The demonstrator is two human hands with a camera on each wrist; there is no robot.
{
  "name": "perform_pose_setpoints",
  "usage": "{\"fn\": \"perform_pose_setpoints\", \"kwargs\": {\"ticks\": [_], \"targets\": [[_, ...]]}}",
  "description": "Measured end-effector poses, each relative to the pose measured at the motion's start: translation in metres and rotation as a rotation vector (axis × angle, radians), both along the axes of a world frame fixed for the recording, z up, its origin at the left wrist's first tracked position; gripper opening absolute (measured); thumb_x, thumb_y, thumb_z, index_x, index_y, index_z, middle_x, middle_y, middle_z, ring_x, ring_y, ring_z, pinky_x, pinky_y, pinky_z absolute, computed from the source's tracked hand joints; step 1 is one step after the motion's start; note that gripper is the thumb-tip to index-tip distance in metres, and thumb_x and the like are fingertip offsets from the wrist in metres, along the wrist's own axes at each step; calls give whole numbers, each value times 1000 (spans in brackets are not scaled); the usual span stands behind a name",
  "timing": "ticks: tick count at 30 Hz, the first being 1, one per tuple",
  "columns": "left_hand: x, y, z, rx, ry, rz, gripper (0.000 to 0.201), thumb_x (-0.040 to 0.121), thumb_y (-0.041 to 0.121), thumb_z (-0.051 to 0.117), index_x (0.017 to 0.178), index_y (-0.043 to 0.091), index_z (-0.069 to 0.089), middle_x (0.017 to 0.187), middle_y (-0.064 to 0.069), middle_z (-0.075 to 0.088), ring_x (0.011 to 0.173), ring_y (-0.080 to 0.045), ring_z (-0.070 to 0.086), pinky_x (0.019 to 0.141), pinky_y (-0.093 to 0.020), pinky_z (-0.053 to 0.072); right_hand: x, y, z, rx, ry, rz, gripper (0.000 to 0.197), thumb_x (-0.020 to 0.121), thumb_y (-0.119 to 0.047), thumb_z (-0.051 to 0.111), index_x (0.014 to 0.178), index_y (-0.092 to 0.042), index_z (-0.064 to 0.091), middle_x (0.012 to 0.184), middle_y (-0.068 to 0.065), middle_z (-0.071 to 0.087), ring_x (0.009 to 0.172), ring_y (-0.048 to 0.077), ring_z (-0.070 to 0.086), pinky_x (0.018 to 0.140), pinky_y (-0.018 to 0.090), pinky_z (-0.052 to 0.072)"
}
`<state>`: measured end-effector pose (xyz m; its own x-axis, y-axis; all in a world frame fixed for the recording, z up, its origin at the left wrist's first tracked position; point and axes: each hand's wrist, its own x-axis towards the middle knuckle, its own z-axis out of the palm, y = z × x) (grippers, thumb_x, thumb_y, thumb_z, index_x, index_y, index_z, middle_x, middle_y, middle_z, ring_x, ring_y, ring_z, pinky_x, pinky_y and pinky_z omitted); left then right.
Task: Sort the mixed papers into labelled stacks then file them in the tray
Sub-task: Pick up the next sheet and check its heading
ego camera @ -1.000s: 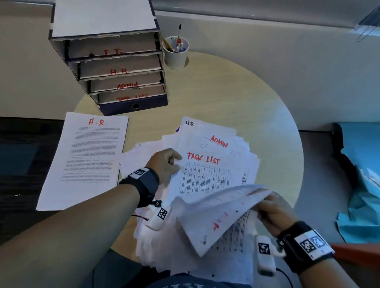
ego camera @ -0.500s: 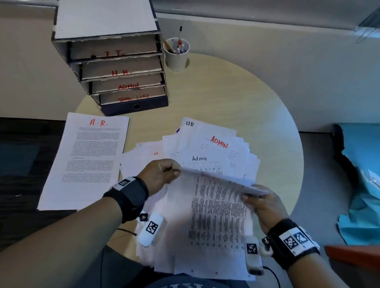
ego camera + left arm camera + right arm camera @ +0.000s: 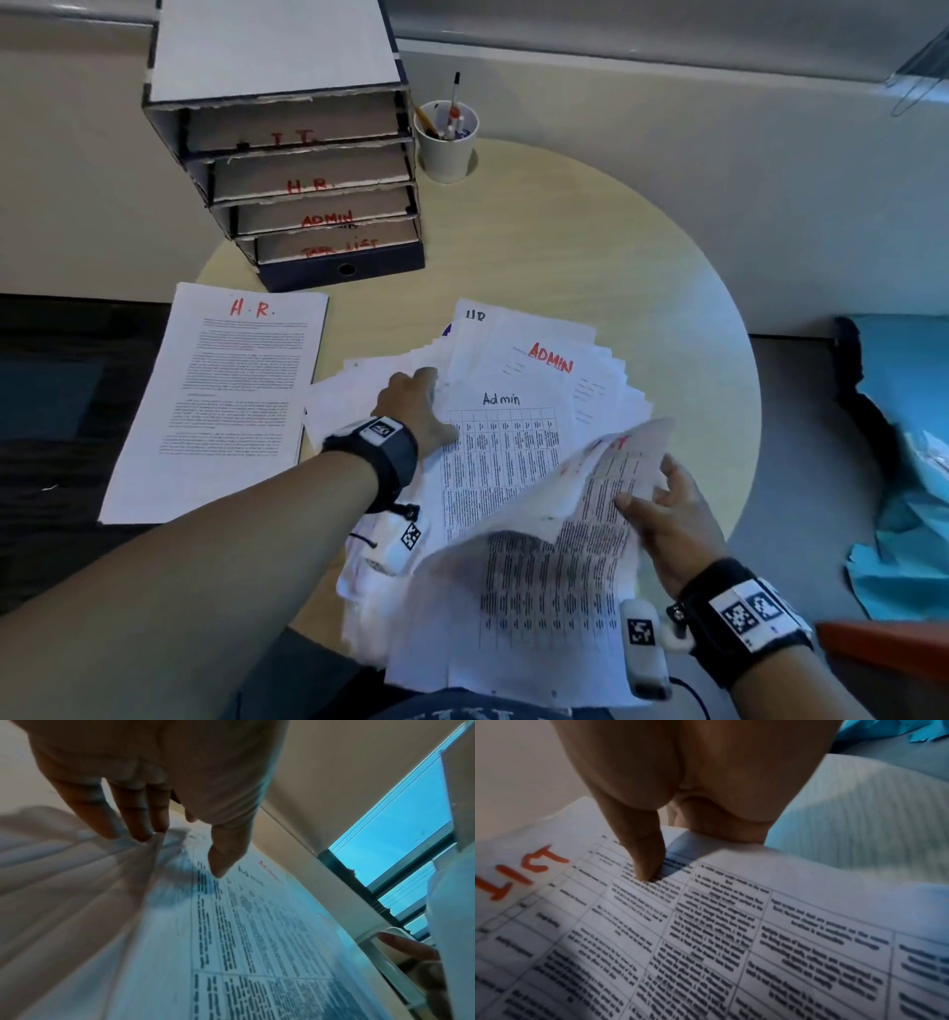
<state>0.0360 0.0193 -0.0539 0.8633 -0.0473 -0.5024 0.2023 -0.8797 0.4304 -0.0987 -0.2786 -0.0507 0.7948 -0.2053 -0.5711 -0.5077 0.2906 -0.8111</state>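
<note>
Pens (image 3: 452, 110) fill the cup (image 3: 445, 149); tray (image 3: 308, 174) slots seemingly bare; hands: left (image 3: 413, 406) flat, right (image 3: 667, 519) pinching sheet (image 3: 554, 565).

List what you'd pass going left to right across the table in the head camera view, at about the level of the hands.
H.R. stack → left hand pressing on the mixed pile → sheet headed Admin → lifted task list sheet → right hand holding it → bare table edge → blue paper off the table.

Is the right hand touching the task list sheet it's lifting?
Touching. In the right wrist view the right hand's thumb presses on the task list sheet, with the fingers under its edge.
</note>
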Motion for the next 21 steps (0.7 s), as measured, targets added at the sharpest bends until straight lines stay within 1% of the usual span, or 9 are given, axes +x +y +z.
{"fn": "perform_pose_setpoints", "kwargs": {"ticks": [4, 6, 8, 11, 14, 16, 18, 19, 21], "targets": [[-1, -9, -8, 12, -85, 119, 70, 78, 34, 75, 138, 23, 39, 130, -9, 38, 116, -32, 50, 91, -38, 48, 0, -4, 1, -70, 33, 57, 34, 89, 13, 55, 118, -3, 62, 112, 18, 73, 105, 32, 70, 99, 53, 50], [-11, -10, -11, -274, -136, 190, 51, 80, 39, 67, 125, 19, 53, 119, -7, 50, 107, -27, 56, 88, -30, 45, 1, -5, -2, -86, 42, 42, 34, 90, 13, 55, 116, -6, 64, 113, 14, 73, 108, 28, 69, 102, 51, 48], [-29, -11, -6, -669, -21, 301, 44, 76, 46, 58, 109, 18, 62, 106, -4, 64, 95, -21, 61, 78, -26, 45, 4, -3, -2, -75, 44, 9, 35, 91, 14, 53, 118, -6, 64, 115, 15, 72, 106, 29, 70, 98, 50, 51], [-56, -8, -6, -920, 244, 370, 45, 73, 48, 62, 107, 18, 65, 102, -4, 67, 88, -16, 63, 76, -23, 48, 12, 3, 2, 27, 23, -58, 35, 94, 15, 47, 119, -5, 62, 113, 18, 72, 99, 29, 72, 74, 40, 60], [-72, -5, -18, -692, 225, 206, 46, 78, 45, 71, 115, 23, 56, 114, -1, 60, 100, -15, 60, 84, -15, 48, 22, 16, 5, 139, -2, -93, 37, 95, 15, 43, 122, -3, 60, 115, 20, 71, 99, 31, 72, 68, 37, 60], [-70, -4, -21, -488, 53, 188, 65, 69, 54, 67, 123, 23, 49, 113, -3, 53, 104, -25, 56, 78, -21, 44, 29, 22, 7, 201, -16, -111, 39, 95, 14, 42, 126, -2, 58, 119, 23, 69, 104, 36, 70, 72, 43, 61], [-65, -5, -15, -464, -34, 252, 78, 65, 59, 67, 129, 19, 49, 118, -1, 52, 109, -24, 56, 87, -29, 46, 34, 22, 9, 272, -30, -98, 42, 95, 11, 42, 133, -1, 53, 125, 26, 64, 110, 43, 65, 80, 53, 59], [-62, -3, -14, -467, -38, 266, 75, 66, 59, 69, 128, 20, 51, 119, 1, 55, 108, -20, 58, 90, -32, 49, 36, 22, 11, 310, -34, -93, 45, 94, 9, 44, 137, -1, 49, 129, 29, 61, 110, 44, 64, 82, 55, 58], [-57, -4, -4, -489, -12, 257, 53, 75, 49, 73, 118, 24, 53, 110, 3, 64, 96, -15, 64, 81, -32, 54, 40, 19, 14, 366, -46, -87, 47, 93, 6, 45, 140, 1, 45, 132, 32, 56, 105, 42, 67, 80, 55, 58]]}}
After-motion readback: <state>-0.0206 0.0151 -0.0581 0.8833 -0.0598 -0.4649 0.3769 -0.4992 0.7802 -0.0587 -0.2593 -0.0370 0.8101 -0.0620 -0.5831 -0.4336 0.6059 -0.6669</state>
